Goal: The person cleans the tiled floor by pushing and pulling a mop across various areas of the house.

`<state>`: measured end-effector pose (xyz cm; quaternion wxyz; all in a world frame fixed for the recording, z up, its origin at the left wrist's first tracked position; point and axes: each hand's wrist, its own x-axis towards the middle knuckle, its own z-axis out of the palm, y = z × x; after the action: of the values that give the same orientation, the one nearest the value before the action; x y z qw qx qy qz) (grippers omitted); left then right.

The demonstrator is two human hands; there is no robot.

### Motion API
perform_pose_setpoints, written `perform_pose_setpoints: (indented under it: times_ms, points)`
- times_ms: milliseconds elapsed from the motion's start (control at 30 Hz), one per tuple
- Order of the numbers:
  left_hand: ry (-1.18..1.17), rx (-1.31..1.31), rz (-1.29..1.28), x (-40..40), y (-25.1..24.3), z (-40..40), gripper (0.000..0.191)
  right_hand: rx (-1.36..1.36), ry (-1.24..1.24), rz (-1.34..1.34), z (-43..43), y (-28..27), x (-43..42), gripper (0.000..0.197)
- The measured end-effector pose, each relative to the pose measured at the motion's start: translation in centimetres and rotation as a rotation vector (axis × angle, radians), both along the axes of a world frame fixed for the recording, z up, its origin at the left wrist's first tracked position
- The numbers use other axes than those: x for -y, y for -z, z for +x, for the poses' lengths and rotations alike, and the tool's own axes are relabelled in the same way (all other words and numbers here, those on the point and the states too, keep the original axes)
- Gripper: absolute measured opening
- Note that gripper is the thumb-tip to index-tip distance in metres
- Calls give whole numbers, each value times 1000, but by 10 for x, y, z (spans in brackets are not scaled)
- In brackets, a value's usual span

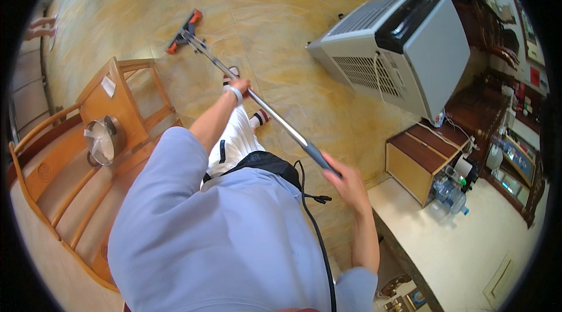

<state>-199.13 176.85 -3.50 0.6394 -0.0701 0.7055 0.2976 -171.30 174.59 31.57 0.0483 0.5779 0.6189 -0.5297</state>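
A long-handled floor mop with a steel pole [281,119] runs slantwise in front of me. Around the upper pole, my left hand [241,87] is closed, with a pale band on its wrist. My right hand [344,178] grips the dark grey handle end [322,159]. At the far end the grey-and-orange mop head [184,33] rests on the yellowish, marble-look floor [272,13], beyond my feet. Its underside is hidden. A black cable [314,220] hangs down over my blue shirt.
Left stands a wooden bench [66,198] beside a small wooden table [109,101] with a metal pot [105,140]. A large grey air cooler [395,48] stands right, near a wooden cabinet [406,167] and plastic bottles [452,198]. Another person's legs [41,27] show far left.
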Motion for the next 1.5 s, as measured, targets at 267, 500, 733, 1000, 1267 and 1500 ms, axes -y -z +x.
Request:
perform_pose_setpoints:
  times_ms: [267, 500, 733, 1000, 1267, 1500]
  points:
    - [462, 605, -196, 99, -14, 201, 13, 380, 606, -193, 126, -99, 202, 38]
    - [1215, 202, 166, 64, 2, 215, 6, 179, 1052, -235, 35, -67, 220, 36]
    - [586, 106, 98, -86, -27, 159, 39, -138, 1030, -99, -7, 37, 102, 39]
    - [223, 247, 484, -177, -113, 122, 31, -564, 1136, 48, -84, 155, -109, 39]
    - [472, 197, 442, -134, -129, 64, 36, -100, 608, 408, -124, 198, -117, 37]
    - [553, 290, 169, -6, -120, 126, 8, -122, 629, 174, -36, 94, 91, 40]
